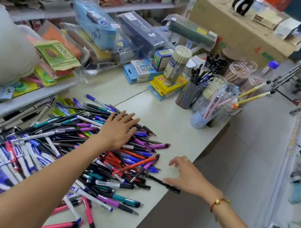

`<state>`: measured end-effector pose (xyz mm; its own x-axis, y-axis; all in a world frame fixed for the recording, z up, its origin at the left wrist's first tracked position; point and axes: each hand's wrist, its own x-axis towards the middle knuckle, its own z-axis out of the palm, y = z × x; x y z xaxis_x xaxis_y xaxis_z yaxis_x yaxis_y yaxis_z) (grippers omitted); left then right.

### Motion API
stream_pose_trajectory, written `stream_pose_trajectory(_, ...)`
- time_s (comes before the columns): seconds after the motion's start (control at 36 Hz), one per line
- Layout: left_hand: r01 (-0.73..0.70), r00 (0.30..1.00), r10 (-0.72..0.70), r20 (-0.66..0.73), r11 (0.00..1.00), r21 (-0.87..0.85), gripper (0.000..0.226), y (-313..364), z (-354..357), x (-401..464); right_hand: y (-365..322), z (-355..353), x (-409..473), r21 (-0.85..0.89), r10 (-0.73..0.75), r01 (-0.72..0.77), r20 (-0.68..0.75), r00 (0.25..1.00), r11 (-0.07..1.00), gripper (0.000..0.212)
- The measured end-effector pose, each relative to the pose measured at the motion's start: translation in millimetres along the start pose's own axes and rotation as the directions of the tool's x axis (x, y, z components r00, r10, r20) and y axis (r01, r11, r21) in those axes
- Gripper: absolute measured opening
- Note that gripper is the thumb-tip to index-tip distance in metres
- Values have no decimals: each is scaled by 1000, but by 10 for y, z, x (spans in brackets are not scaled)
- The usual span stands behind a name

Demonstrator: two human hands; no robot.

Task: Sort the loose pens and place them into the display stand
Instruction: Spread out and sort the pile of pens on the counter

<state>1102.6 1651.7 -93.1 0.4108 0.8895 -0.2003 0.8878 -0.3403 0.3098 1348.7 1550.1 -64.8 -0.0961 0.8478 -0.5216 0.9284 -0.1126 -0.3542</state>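
I see the pen heap [73, 147] — blue, purple, red, black barrels, axes crisscrossed. Left hand [118, 130] flat on it; right hand [188, 176] splayed, grasping nothing.

A heap of loose pens [81, 146] lay on the surface [174, 121], toward its left. Behind it, at the far right edge, stood pen-filled cups [203, 110] and jars [177, 65]; stacked boxes [144, 71] sat left of these, shelves [49, 11] behind.
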Motion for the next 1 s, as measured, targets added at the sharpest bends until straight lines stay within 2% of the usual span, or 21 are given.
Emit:
stream_pose_trajectory(0.06, 23, 995, -25, -99, 999, -27, 50, -2, 2, -278, 30, 149, -122, -75, 31, -30, 12, 999, 997, 41)
stream_pose_trajectory(0.17, 118, 974, -125, -186, 992, -46, 50, -30, 70, -905, -125, 328, -183, -1, -17, 18, -181, 983, 1000, 15)
stream_pose_trajectory(0.28, 236, 963, -245, -111, 968, -81, 51, -84, 160, -1425, -420, 471, -111, 40, -94, 106, -229, 969, 994, 20)
stream_pose_trajectory(0.39, 322, 927, -340, -157, 938, -132, 49, -160, 183, -1848, -553, 515, -61, 49, -79, 94, -242, 967, 994, 27)
stream_pose_trajectory(0.5, 431, 822, -481, -306, 876, -219, 44, -246, 109, -2419, -546, 452, -164, 15, -108, 115, -234, 966, 993, 24)
stream_pose_trajectory(0.58, 529, 700, -605, -380, 797, -293, 40, -342, 64, -2930, -611, 390, -248, 34, -78, 96, -349, 934, 995, 21)
stream_pose_trajectory(0.67, 614, 596, -711, -373, 703, -357, 41, -504, 79, -3415, -904, 354, -299, 3, -175, 195, -427, 887, 981, 26)
stream_pose_trajectory(0.72, 665, 528, -771, -355, 636, -391, 42, -611, 84, -3687, -1262, 377, -328, -46, -295, 301, -389, 873, 952, 25)
stream_pose_trajectory(0.78, 706, 489, -810, -324, 586, -398, 43, -713, 80, -3881, -1687, 470, -318, -110, -401, 387, -302, 865, 916, 24)
stream_pose_trajectory(0.89, 735, 469, -855, -223, 517, -439, 50, -900, 98, -4056, -2572, 829, -273, -264, -609, 565, -129, 783, 782, 25)
stream_pose_trajectory(1.0, 792, 467, -874, -137, 482, -373, 53, -1066, 107, -3965, -3294, 1251, -284, -380, -731, 676, -2, 682, 632, 31)
